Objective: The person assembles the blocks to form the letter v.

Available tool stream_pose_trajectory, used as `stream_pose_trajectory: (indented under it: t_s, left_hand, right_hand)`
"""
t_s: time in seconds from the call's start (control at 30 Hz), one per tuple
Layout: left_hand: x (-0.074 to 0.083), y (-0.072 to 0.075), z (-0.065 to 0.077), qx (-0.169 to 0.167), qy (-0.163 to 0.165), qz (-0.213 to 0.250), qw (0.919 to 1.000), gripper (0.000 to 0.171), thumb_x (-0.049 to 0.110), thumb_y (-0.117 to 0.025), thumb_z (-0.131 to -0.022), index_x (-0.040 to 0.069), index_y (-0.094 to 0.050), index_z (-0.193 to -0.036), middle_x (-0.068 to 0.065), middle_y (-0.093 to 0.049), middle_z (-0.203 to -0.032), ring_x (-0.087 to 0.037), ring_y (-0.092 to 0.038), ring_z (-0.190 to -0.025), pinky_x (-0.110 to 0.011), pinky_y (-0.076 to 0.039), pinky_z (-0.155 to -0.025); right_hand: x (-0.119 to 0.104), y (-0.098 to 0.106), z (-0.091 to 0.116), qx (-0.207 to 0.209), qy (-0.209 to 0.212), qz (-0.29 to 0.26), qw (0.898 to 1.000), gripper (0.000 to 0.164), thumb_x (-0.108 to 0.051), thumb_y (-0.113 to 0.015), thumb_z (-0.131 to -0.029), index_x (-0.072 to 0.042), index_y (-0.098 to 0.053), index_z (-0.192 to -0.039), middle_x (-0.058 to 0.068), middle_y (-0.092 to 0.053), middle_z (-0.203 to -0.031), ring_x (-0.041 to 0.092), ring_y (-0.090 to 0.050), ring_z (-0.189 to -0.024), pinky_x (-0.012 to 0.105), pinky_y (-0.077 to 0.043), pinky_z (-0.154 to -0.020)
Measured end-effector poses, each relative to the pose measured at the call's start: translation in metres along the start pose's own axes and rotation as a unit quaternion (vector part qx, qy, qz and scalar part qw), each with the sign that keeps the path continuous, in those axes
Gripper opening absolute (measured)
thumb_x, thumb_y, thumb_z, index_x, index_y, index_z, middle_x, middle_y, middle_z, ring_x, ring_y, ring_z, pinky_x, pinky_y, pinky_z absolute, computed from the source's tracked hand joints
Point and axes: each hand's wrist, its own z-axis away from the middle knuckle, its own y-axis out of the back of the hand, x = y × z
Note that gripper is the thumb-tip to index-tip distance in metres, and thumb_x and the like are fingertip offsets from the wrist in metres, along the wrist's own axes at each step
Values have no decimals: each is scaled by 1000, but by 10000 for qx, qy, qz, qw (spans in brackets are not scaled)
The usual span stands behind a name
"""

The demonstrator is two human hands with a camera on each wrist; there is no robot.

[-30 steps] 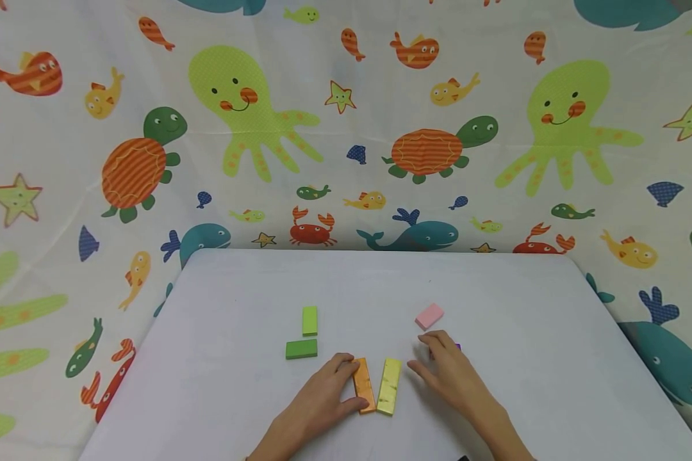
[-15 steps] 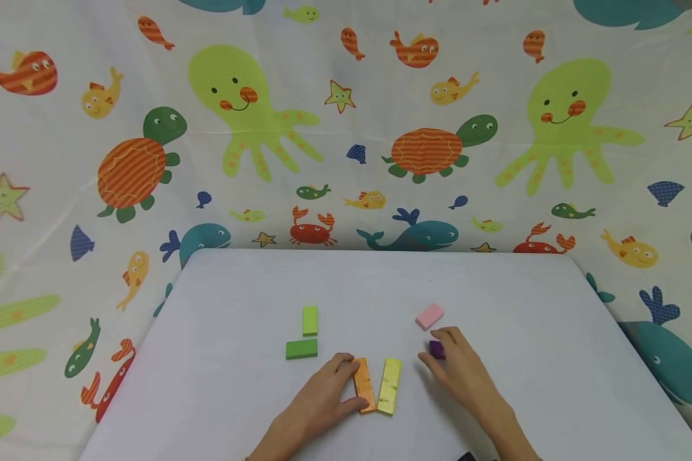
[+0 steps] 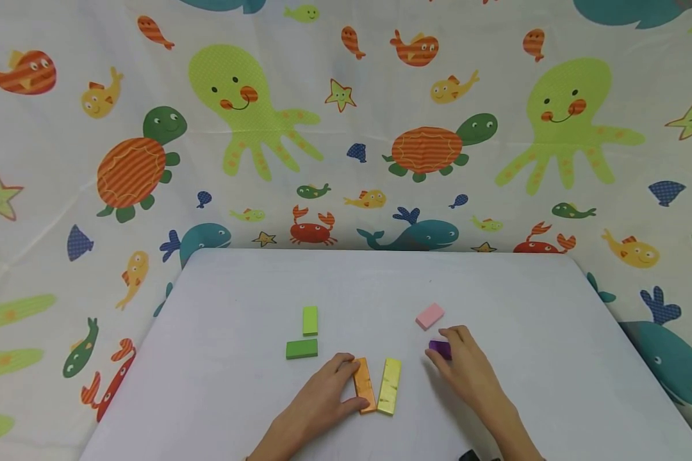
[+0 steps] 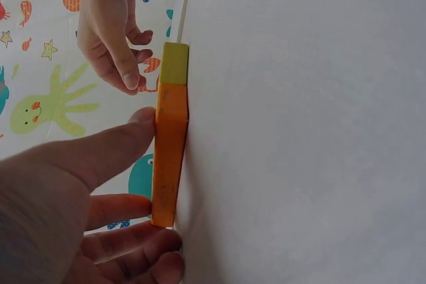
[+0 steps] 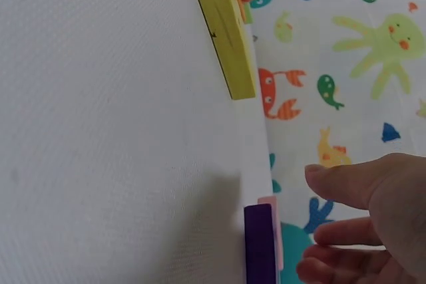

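An orange block (image 3: 364,385) lies on the white table, and my left hand (image 3: 317,394) holds it between thumb and fingers, the thumb at its near end. Beside it lies a yellow block (image 3: 389,386), the two set in a narrow V with near ends close together. My right hand (image 3: 473,368) hovers over a purple block (image 3: 440,349), thumb and fingers parted and loosely bent around it. The right wrist view shows this hand (image 5: 393,224) apart from the purple block (image 5: 260,244). Just behind it lies a pink block (image 3: 429,316).
Left of the orange block lie a green block (image 3: 302,349) and a light green block (image 3: 309,321) behind it. The white table (image 3: 236,282) ends at a straight back edge. A cloth printed with sea animals (image 3: 346,131) hangs behind. A small black object (image 3: 469,456) shows at the bottom edge.
My right hand has moved right, away from the yellow block's side, over the purple block, uncovering its left part. My left hand and the blocks have stayed in place.
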Motion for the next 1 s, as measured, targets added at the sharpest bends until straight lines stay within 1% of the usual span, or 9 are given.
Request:
stream_pose_trajectory:
  t_s: [0.3,0.43,0.57,0.73,1.0]
  left_hand:
    - [0,1,-1,-21,1,7,10000,67,48,-73,-88,8,-58,-139,-3,-53,-141,-19,-56,-125,-37,-51,-104]
    - [0,1,-1,25,-63,-24,10000,66,49,-72,-89,8,-58,-138,-3,-53,-141,-20,-56,-125,-38,-51,-104]
    - [-1,1,-1,53,-124,-52,9999,66,49,-72,-89,7,-58,-138,-4,-54,-140,-21,-57,-125,-39,-52,-104]
    - [0,2,0,-5,-85,-12,10000,66,49,-72,-89,7,-58,-138,-4,-53,-140,-21,-57,-126,-39,-52,-104]
    - [0,3,0,-20,-85,-4,10000,65,48,-72,-89,7,-58,-138,-4,-53,-140,-21,-57,-125,-38,-52,-104]
  right_hand:
    - [2,4,0,-129,-363,36,9993,49,-25,-75,-90,8,-62,-125,23,-57,-121,36,-66,-105,52,-57,-89]
    - [3,5,0,-141,-430,74,9990,49,-25,-74,-91,9,-61,-124,24,-57,-120,37,-66,-102,53,-57,-87]
    - [5,5,1,-106,-476,129,9987,48,-25,-73,-91,10,-61,-121,25,-56,-117,37,-67,-96,52,-58,-82]
    - [7,4,2,-92,-585,181,9981,47,-24,-75,-90,11,-62,-118,27,-54,-114,35,-66,-85,49,-58,-75]
    - [7,4,4,-150,-658,202,9975,44,-24,-75,-90,12,-61,-114,27,-53,-110,30,-62,-77,45,-58,-70]
